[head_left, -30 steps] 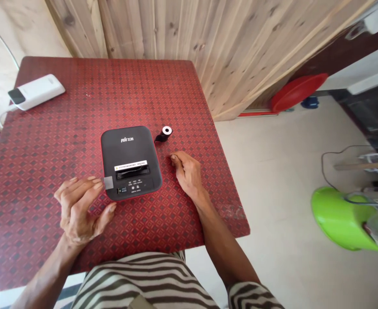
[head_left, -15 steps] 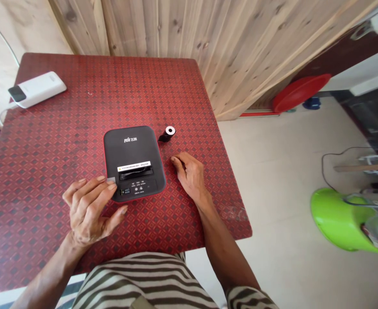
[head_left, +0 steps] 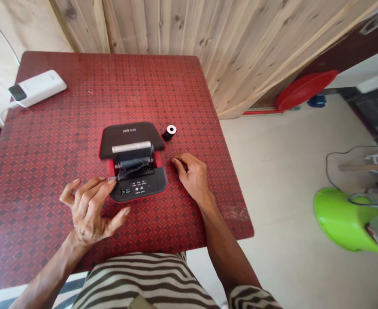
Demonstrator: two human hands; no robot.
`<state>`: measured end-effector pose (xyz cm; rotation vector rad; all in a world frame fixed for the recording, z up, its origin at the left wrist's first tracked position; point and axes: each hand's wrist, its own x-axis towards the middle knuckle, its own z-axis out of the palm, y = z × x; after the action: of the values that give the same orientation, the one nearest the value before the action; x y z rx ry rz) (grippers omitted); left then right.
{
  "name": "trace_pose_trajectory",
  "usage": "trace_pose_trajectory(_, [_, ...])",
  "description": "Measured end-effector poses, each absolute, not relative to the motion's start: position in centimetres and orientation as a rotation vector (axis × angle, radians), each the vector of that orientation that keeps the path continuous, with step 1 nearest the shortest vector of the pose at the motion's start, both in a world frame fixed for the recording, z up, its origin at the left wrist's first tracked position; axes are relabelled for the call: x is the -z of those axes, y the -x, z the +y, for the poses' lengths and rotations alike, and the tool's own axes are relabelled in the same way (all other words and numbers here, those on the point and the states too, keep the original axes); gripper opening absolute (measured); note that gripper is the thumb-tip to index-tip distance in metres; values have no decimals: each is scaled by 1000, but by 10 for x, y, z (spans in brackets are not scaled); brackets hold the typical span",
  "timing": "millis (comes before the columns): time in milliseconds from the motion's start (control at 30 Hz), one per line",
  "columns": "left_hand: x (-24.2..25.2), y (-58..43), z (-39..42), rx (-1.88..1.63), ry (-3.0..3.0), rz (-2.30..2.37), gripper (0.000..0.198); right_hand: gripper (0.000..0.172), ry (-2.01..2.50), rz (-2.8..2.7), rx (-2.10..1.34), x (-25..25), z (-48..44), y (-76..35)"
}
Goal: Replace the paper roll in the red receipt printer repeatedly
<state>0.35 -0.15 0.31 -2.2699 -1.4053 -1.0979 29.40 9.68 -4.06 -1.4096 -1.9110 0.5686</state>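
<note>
A black and red printer (head_left: 139, 193) lies on the table with its hinged lid (head_left: 131, 137) raised. Inside the bay I see a dark roller and a crumpled dark strip (head_left: 135, 169). My left hand (head_left: 90, 208) is at the printer's front left corner, fingertips touching a grey latch-like tab, fingers spread and thumb apart, holding nothing. My right hand (head_left: 192, 176) rests on the table right of the printer, fingers curled and thumb near the index finger, with nothing visible in it. A small black roll with a white end (head_left: 170, 132) stands beyond it, near the lid's right corner.
A white power bank (head_left: 40, 88) with a cable lies at the far left of the red patterned table (head_left: 127, 90). Wooden panelling (head_left: 163, 25) rises behind. Off to the right on the floor are a green bucket (head_left: 340, 223) and a red basin (head_left: 307, 88).
The printer's lid has swung up and back, exposing the bay inside. My left hand stays at the corner and my right hand has hardly moved.
</note>
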Motion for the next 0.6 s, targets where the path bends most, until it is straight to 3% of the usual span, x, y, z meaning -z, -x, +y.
trace_pose_trajectory(267, [5,-2,-3,1153,2256,-1377,72,14,1097,-1957,-378,-20,90,-273])
trace_pose_trajectory(433, [5,-3,-2,1156,2229,-1362,76,27,1009,-2489,-280,-66,110,-226])
trace_pose_trajectory(600, [5,-7,0,1134,2225,-1355,75,29,1172,-2886,-301,-78,129,-181])
